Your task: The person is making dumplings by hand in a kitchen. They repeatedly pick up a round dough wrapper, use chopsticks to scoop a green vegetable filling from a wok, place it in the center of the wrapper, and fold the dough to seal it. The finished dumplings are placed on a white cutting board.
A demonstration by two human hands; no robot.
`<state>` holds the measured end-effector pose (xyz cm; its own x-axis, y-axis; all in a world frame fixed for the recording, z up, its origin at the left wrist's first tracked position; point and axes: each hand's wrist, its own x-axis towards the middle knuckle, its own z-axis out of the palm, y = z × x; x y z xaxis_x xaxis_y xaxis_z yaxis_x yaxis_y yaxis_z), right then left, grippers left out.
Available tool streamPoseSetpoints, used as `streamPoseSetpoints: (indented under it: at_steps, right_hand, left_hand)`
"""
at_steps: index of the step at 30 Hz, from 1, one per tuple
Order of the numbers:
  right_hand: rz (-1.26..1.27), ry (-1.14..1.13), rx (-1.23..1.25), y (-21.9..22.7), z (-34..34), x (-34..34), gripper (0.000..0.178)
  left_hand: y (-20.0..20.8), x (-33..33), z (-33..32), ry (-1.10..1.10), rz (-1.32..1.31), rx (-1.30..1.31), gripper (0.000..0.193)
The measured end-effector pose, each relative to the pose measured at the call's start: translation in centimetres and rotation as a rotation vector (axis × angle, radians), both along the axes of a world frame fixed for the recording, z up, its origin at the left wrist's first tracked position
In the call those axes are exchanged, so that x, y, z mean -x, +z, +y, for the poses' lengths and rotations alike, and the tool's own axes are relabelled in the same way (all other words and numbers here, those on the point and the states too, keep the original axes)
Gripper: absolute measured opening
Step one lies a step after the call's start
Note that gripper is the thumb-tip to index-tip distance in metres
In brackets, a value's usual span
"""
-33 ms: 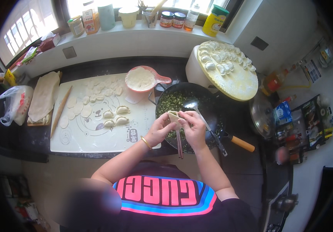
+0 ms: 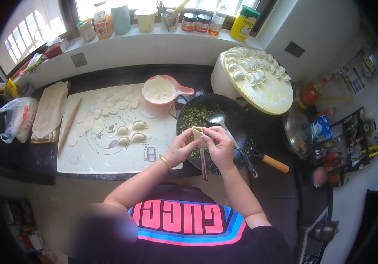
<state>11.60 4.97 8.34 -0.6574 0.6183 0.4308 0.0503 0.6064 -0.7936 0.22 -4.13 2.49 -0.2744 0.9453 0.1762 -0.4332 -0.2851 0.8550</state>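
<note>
Over the near part of a black wok (image 2: 249, 122), my left hand (image 2: 181, 147) and my right hand (image 2: 219, 145) pinch one dumpling (image 2: 198, 132) between them. Its wrapper is folded, and the fingers press along the edge. Chopped green filling (image 2: 197, 112) covers the wok's left side. A metal spoon (image 2: 229, 130) with a dark handle leans across the wok beside my right hand. Beneath my hands a pair of chopsticks (image 2: 204, 165) points toward me; their upper part is hidden. To the left, several finished dumplings (image 2: 139, 125) and flat round wrappers (image 2: 97, 126) lie on a white mat (image 2: 81, 165).
A red-rimmed scoop of flour (image 2: 159, 90) stands at the mat's far right corner. A round tray (image 2: 277, 97) with many dumplings rests tilted on a white container. A rolling pin (image 2: 69, 127) lies along the mat's left edge, near a dough-covered board (image 2: 50, 110). Jars (image 2: 189, 22) line the windowsill.
The dumpling and fingertips have shifted very slightly. Everything else is the same.
</note>
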Motion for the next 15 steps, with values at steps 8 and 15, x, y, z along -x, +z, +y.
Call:
streamPoseSetpoints:
  at_steps: [8, 15]
  right_hand:
    - [-0.01, 0.008, -0.136, -0.1, 0.5, -0.3, 0.013]
    - [-0.055, 0.035, -0.193, 0.4, 1.0, -0.5, 0.007]
  left_hand:
    - [0.9, -0.5, 0.0, 0.033, 0.105, -0.036, 0.054]
    - [1.2, -0.6, 0.2, -0.007, 0.058, -0.024, 0.062]
